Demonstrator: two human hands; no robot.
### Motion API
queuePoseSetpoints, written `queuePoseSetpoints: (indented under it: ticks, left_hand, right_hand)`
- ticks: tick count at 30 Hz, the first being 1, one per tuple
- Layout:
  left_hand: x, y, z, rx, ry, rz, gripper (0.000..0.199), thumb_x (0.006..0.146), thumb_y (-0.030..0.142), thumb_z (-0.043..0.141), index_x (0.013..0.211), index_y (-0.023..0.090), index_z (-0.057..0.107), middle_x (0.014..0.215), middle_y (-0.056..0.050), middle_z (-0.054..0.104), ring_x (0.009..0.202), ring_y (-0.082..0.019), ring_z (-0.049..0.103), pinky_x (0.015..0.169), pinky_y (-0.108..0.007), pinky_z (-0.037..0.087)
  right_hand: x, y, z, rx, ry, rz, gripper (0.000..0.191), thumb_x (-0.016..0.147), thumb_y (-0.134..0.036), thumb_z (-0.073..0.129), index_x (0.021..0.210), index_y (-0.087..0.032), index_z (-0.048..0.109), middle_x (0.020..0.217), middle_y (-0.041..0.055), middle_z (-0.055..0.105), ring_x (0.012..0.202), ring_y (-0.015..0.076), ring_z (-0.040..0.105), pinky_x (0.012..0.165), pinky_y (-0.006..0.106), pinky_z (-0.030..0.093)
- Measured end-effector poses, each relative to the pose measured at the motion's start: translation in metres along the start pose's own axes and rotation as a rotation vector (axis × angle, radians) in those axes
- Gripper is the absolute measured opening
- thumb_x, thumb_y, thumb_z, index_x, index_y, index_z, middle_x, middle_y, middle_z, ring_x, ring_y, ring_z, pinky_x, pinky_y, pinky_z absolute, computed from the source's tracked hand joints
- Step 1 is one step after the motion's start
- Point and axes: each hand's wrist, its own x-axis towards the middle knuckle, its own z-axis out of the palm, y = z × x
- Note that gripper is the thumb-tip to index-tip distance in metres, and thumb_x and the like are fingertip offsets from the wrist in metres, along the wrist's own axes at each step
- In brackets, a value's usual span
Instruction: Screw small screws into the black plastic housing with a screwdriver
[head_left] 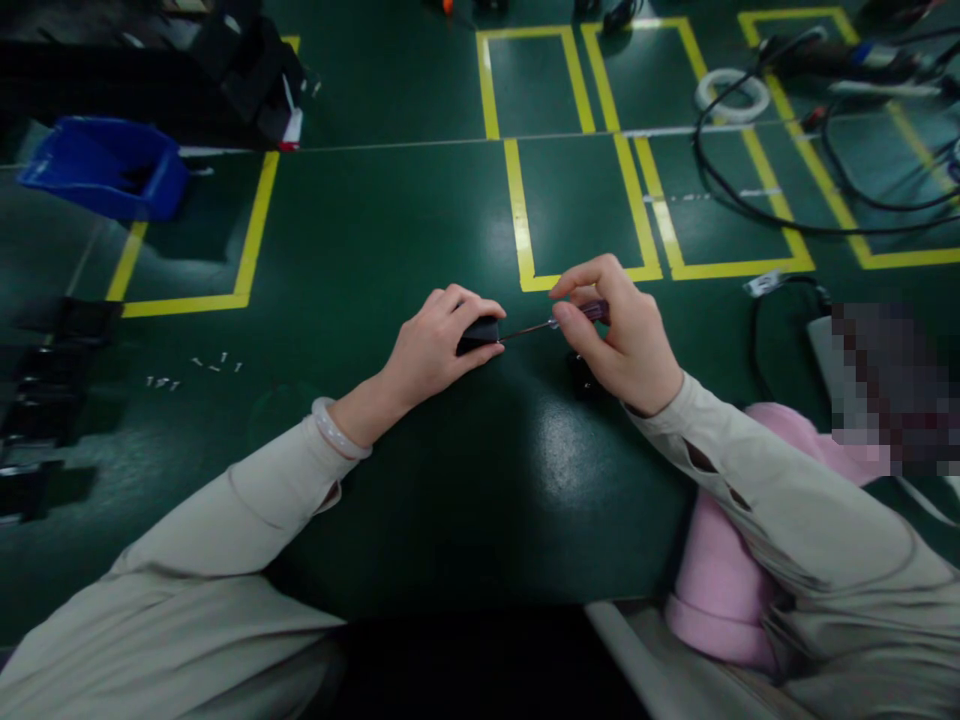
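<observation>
A small black block (478, 334) is gripped between the thumb and fingers of my left hand (442, 345) on the green table. My right hand (622, 330) holds a screwdriver (592, 311) with a purplish handle. Its thin shaft points left, and the tip meets the right end of the block near my left thumb. Another small black part (582, 377) lies on the table under my right hand, partly hidden by it.
Several small screws (217, 364) lie at the left, near a row of black parts (45, 400). A blue bin (112, 170) stands behind them. Cables (712, 170) and a white ring (732, 95) are at the back right; pink cloth (724, 580) lies beside my right forearm.
</observation>
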Motion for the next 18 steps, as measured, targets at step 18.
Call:
queuePoseSetpoints:
  ticks: [18]
  left_hand:
    - [0.0013,0.0012,-0.0015,0.004,-0.006,0.001,0.032,0.094,0.039,0.061,0.122,0.021,0.059,0.117,-0.008,0.061,0.108,-0.025,0.056,0.094,-0.041,0.048]
  right_hand:
    - [-0.0001,-0.0018,-0.0006,0.007,0.010,-0.002,0.011,0.097,-0.030,0.051,0.097,-0.021,0.056,0.076,-0.0028,0.059,0.060,0.0077,0.057,0.058,0.023,0.045]
